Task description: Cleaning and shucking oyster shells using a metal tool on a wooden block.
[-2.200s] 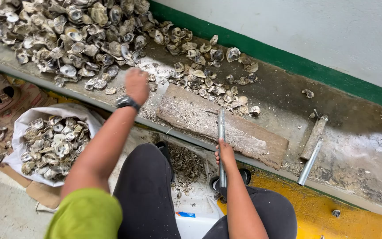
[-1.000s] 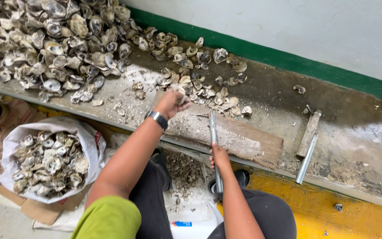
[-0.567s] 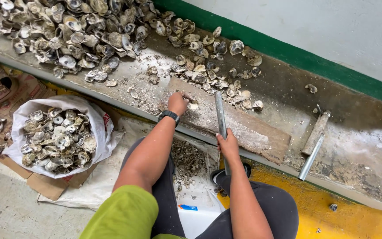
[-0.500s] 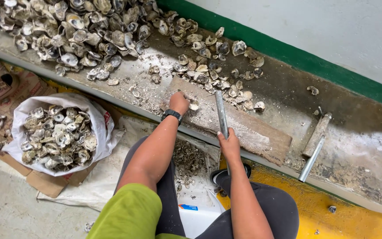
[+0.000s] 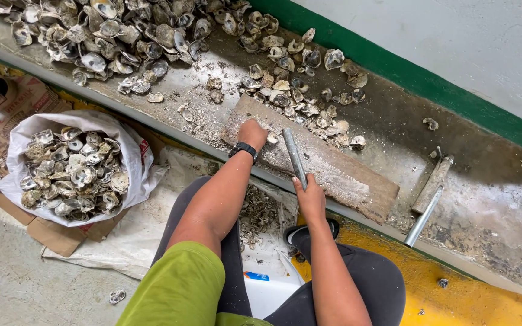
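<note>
My left hand (image 5: 252,132), with a black watch on its wrist, is closed on an oyster shell (image 5: 271,138) and presses it onto a worn wooden board (image 5: 345,175) on the concrete ledge. My right hand (image 5: 309,194) grips the lower end of a grey metal rod (image 5: 293,157). The rod's upper end points up the board, just right of the shell. A big heap of oyster shells (image 5: 116,36) covers the ledge to the upper left, and smaller shells (image 5: 297,90) lie scattered just beyond the board.
A white sack full of shells (image 5: 70,172) stands open on cardboard at the left. A second metal pipe (image 5: 423,216) and a flat bar (image 5: 433,184) lie right of the board. Shell debris (image 5: 258,211) sits between my knees. A green-based wall (image 5: 454,96) runs behind the ledge.
My left hand reached to the shell heap, then came back to the board with a shell. The rod in my right hand stayed over the board, its tip now beside the shell.
</note>
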